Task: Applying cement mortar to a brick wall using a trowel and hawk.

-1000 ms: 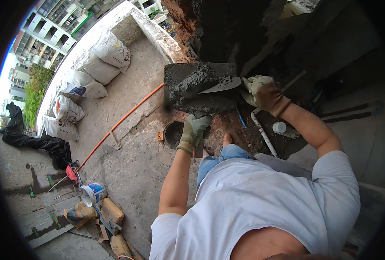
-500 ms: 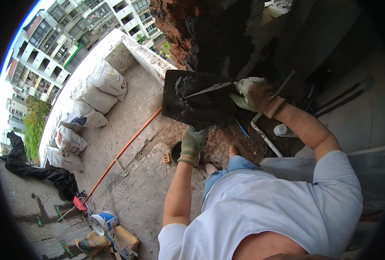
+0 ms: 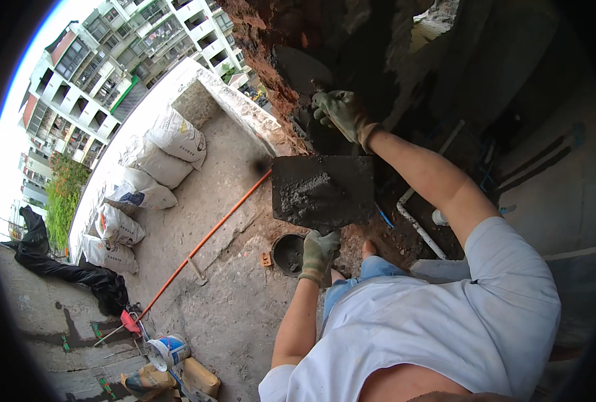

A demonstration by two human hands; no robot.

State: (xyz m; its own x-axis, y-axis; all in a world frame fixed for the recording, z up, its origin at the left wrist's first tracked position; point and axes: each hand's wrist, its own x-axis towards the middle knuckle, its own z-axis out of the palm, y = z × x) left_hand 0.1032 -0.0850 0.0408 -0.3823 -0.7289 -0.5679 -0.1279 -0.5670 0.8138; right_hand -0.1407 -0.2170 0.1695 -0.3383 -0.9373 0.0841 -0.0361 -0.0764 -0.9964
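Note:
My gloved left hand (image 3: pixel 319 256) is closed under the near edge of a dark rectangular mortar board (image 3: pixel 355 177). Grey wet mortar (image 3: pixel 308 194) lies in a rough heap on it. Higher up, my gloved right hand (image 3: pixel 341 115) is wrapped round the handle of a trowel (image 3: pixel 301 70). Its grey blade lies against or very close to the broken brick edge of the wall (image 3: pixel 254 37), beside dark, wet-looking render. A round black bucket (image 3: pixel 286 253) stands on the ground just left of my left hand.
White sacks (image 3: pixel 170 137) line the low parapet at left. An orange pole (image 3: pixel 207 238) lies across the concrete floor. White pipe (image 3: pixel 420 229) runs by my feet at right. At lower left are a blue-and-white bucket (image 3: pixel 168 351) and black sheeting (image 3: pixel 77 269).
My right hand has lifted the trowel off the board and brought it up and left to the wall. The board has shifted lower and to the right in view, with its mortar heap now plainly showing.

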